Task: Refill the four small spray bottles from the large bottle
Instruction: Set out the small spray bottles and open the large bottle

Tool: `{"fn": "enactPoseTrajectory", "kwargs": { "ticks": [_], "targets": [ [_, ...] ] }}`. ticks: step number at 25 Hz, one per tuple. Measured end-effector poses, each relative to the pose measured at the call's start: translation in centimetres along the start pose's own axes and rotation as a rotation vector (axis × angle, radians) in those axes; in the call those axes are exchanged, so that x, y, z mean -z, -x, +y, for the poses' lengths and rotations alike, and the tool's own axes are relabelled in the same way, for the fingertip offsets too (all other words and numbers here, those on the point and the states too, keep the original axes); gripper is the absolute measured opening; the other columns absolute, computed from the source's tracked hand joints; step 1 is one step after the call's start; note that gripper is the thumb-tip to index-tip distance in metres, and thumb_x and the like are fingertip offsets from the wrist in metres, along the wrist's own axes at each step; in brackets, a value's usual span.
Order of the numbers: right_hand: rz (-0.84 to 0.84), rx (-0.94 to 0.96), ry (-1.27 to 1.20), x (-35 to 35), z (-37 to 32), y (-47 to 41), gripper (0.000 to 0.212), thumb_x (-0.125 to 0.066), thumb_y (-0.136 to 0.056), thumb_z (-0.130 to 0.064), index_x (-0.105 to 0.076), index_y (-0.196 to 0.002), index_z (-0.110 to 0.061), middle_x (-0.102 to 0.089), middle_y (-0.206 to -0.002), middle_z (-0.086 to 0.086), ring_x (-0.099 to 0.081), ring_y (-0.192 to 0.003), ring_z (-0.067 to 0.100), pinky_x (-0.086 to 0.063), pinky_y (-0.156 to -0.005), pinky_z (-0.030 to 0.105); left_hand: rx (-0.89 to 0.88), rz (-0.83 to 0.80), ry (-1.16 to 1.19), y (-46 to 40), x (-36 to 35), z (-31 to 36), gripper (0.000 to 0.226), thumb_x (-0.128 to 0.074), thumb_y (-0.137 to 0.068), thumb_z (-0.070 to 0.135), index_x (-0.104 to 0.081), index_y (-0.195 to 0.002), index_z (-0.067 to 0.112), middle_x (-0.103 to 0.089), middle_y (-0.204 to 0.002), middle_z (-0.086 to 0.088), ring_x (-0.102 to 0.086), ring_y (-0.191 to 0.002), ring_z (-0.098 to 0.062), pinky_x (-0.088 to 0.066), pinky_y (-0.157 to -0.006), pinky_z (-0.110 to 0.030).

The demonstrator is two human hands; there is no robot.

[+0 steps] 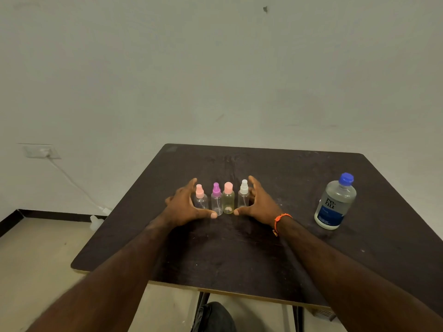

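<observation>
Several small spray bottles stand upright in a tight row at the middle of the dark table [239, 255]: a clear one with a pale pink top [201, 200], a clear one with a purple top [216, 200], a yellowish one with a pink cap [228, 200] and a clear one with a white top [243, 196]. My left hand [184, 206] cups the row's left end, fingers apart. My right hand [257, 203] cups the right end, also open. Both thumbs reach in front of the row. A large clear bottle [335, 203] with a blue cap and blue label stands upright, apart, at the right.
The table's far edge meets a plain wall. A wall socket [42, 150] at the left has a white cable running down to a plug [96, 221] by the table's left edge. My knee [213, 317] shows below the near edge. An orange band [279, 222] circles my right wrist.
</observation>
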State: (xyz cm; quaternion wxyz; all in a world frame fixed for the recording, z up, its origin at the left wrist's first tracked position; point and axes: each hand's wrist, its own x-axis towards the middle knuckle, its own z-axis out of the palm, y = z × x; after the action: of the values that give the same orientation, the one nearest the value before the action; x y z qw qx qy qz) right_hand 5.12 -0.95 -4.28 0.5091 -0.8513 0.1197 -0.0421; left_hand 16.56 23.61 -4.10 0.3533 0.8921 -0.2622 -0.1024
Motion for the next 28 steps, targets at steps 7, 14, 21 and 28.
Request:
{"fn": "enactPoseTrajectory", "kwargs": {
  "ticks": [7, 14, 21, 28],
  "targets": [
    [0.188, 0.071, 0.079, 3.4, -1.1, 4.8, 0.078, -0.068, -0.086, -0.007, -0.031, -0.154, -0.020, -0.047, -0.149, 0.002, -0.048, -0.132, 0.018, -0.043, -0.100, 0.028, -0.212, 0.274, -0.095, 1.9, 2.0, 6.3, 0.118, -0.061, -0.069, 0.083, -0.020, -0.164, 0.025, -0.029, -0.167, -0.004, -0.016, -0.157, -0.021, -0.007, -0.122, -0.048],
    [0.476, 0.312, 0.709, 7.2, 0.4, 12.7, 0.057, -0.060, -0.083, -0.015, -0.051, -0.139, -0.023, -0.055, -0.140, 0.000, -0.050, -0.128, 0.020, -0.037, -0.108, 0.041, -0.471, 0.185, -0.283, 2.6, -3.3, 14.4, 0.095, -0.059, -0.073, 0.083, -0.043, -0.152, 0.033, -0.041, -0.161, 0.004, -0.022, -0.155, -0.016, -0.011, -0.118, -0.041],
    [0.606, 0.085, 0.559, 14.2, 5.8, 17.0, 0.030, -0.062, -0.087, -0.021, -0.057, -0.116, -0.023, -0.071, -0.107, 0.000, -0.067, -0.093, 0.020, -0.057, -0.084, 0.039, -0.461, -0.016, -0.328, 1.4, -13.4, 20.6, 0.103, -0.065, -0.072, 0.087, -0.039, -0.156, 0.034, -0.044, -0.160, 0.002, -0.029, -0.152, -0.016, -0.014, -0.117, -0.045],
    [0.493, -0.034, 0.310, 17.5, 6.2, 15.4, 0.070, -0.061, -0.086, -0.012, -0.034, -0.150, -0.023, -0.055, -0.143, 0.000, -0.063, -0.113, 0.020, -0.053, -0.099, 0.042, -0.300, -0.157, 0.036, -2.2, -18.2, 24.3, 0.106, -0.082, -0.065, 0.074, -0.039, -0.154, 0.036, -0.060, -0.143, 0.016, -0.055, -0.134, -0.010, -0.026, -0.115, -0.046]
  ]
}}
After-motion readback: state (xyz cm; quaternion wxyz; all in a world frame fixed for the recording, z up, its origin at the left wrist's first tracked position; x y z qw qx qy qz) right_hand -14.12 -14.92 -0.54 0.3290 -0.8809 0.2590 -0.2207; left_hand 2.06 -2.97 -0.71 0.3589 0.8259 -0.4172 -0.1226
